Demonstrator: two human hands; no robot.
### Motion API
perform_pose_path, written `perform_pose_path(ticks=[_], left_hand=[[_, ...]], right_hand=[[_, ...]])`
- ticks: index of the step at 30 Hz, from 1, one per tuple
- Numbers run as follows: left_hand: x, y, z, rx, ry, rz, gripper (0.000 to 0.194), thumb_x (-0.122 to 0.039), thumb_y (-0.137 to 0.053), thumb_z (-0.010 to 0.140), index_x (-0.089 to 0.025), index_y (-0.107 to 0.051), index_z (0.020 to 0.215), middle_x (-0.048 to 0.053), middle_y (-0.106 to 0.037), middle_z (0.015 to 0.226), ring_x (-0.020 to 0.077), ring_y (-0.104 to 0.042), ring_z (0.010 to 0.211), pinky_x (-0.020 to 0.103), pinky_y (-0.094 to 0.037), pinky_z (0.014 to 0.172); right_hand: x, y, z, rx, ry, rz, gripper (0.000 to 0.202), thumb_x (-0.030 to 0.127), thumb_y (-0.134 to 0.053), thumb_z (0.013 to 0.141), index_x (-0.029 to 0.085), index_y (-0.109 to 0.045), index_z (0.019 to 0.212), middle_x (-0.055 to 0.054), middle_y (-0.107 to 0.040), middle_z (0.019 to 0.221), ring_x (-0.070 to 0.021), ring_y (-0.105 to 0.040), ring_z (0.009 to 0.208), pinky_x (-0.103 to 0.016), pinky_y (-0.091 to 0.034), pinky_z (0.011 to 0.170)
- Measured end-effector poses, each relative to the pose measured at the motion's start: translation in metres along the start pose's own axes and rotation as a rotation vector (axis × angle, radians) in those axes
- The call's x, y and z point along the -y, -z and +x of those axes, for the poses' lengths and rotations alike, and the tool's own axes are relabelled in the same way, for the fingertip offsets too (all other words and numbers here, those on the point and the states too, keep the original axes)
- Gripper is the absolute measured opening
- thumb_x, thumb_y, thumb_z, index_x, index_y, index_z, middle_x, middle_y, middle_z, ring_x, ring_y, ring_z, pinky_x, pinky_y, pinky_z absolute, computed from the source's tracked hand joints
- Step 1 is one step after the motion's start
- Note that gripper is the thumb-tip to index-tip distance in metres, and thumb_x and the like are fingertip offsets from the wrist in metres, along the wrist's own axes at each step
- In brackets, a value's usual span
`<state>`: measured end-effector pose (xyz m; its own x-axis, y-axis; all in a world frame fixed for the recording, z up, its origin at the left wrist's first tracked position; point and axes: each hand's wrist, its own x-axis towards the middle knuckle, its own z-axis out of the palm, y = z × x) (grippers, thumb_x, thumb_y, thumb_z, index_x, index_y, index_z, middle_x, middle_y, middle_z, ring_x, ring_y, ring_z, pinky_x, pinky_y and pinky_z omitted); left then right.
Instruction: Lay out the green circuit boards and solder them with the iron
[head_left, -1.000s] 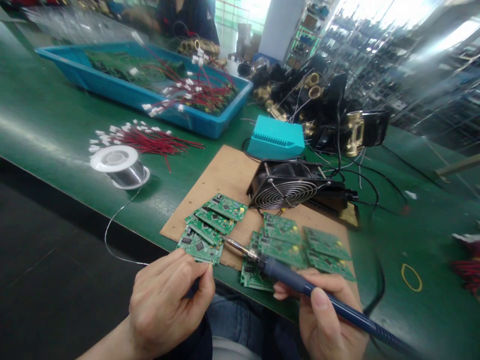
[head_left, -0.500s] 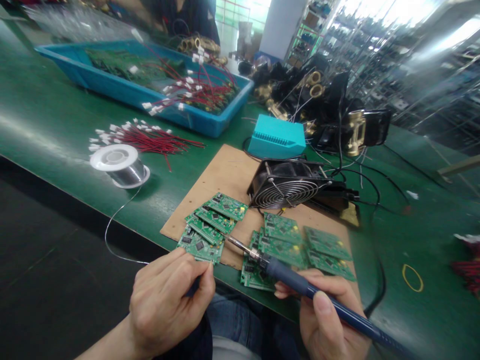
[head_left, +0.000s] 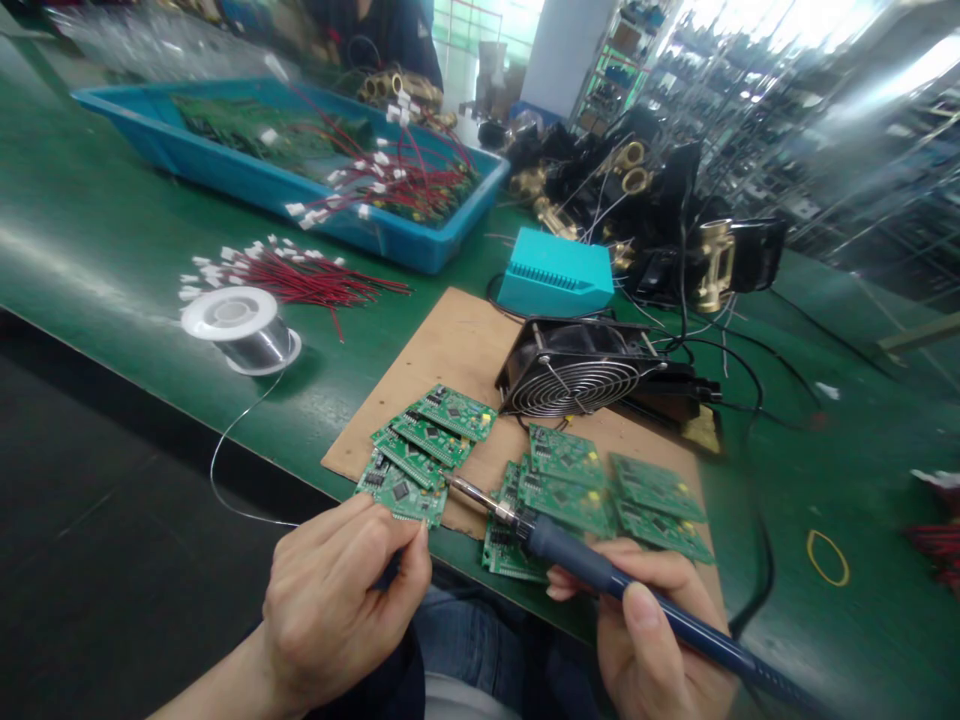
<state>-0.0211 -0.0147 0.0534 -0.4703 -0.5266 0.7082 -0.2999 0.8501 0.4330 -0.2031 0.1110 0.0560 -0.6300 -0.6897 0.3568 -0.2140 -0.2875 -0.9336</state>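
"What do you have of the surface and the room?"

"My head view takes in a green bench (head_left: pixel 97 240) running across the scene, its near edge dropping to a dark floor (head_left: pixel 75 450). A tan sheet (head_left: pixel 465 330) lies on it, with a teal box (head_left: pixel 555 280) and a black fan (head_left: pixel 574 380) at its far end. Beyond to the left I see a blue tray (head_left: pixel 225 178) with boards and red wires in it; a loose bundle of red wires (head_left: pixel 300 280) with white connectors lies in front. Far back there's a pillar (head_left: pixel 551 60), blurred shelving (head_left: pixel 750 130), and a person (head_left: pixel 397 40) in dark clothing across the bench."

"And the left hand?"

"The left hand (head_left: pixel 341 590) is closed, thumb and forefinger pinched on the solder wire (head_left: pixel 213 470), which loops over the bench edge from a white spool (head_left: pixel 251 335). Those fingertips are at the near edge of the overlapping circuit boards (head_left: pixel 435 435); I can't tell whether they touch."

"The right?"

"I have the right hand (head_left: pixel 656 620) wrapped around a blue soldering iron (head_left: pixel 574 553), gripped like a pen, its metal tip pointing left to the side of that same stack. Contact there is too small for me to judge. More boards (head_left: pixel 566 455) lie behind and beneath the iron, on the sheet."
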Motion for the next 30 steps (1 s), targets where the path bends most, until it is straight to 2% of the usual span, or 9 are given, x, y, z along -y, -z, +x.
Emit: perform_pose_path(ticks=[11, 19, 26, 30], left_hand=[[0.001, -0.001, -0.001, 0.003, -0.008, 0.025, 0.019, -0.002, -0.063, 0.089, -0.017, -0.056, 0.080, -0.008, -0.041, 0.057, 0.0067, -0.043, 0.051, 0.020, -0.037, 0.052], [-0.001, -0.001, 0.002, 0.006, -0.019, 0.017, 0.019, -0.002, -0.062, 0.089, -0.018, -0.055, 0.082, -0.009, -0.041, 0.056, 0.0060, -0.041, 0.049, 0.019, -0.035, 0.049], [0.001, -0.005, 0.003, 0.002, -0.031, 0.044, 0.021, -0.002, -0.063, 0.088, -0.018, -0.053, 0.079, -0.008, -0.041, 0.056, 0.0070, -0.042, 0.050, 0.021, -0.036, 0.051], [0.001, -0.006, 0.003, 0.000, -0.033, 0.061, 0.022, -0.002, -0.064, 0.088, -0.018, -0.053, 0.079, -0.008, -0.040, 0.056, 0.0072, -0.042, 0.051, 0.021, -0.037, 0.053]], right_hand=[[0.000, 0.002, -0.002, 0.005, -0.019, -0.023, 0.011, 0.029, -0.063, 0.097, 0.026, -0.072, 0.093, -0.002, -0.077, 0.074, -0.0200, -0.074, 0.060, -0.031, -0.062, 0.054], [-0.006, 0.010, -0.006, 0.036, 0.002, -0.008, 0.014, 0.024, -0.056, 0.099, 0.025, -0.071, 0.100, -0.003, -0.078, 0.078, -0.0212, -0.075, 0.064, -0.034, -0.063, 0.057], [-0.003, 0.004, -0.003, -0.032, 0.014, -0.025, 0.011, 0.027, -0.061, 0.097, 0.024, -0.071, 0.093, -0.002, -0.076, 0.071, -0.0206, -0.074, 0.059, -0.031, -0.061, 0.053], [-0.006, 0.007, -0.006, 0.015, -0.009, -0.040, 0.013, 0.025, -0.057, 0.099, 0.026, -0.070, 0.098, -0.002, -0.077, 0.076, -0.0201, -0.075, 0.064, -0.032, -0.062, 0.057]])
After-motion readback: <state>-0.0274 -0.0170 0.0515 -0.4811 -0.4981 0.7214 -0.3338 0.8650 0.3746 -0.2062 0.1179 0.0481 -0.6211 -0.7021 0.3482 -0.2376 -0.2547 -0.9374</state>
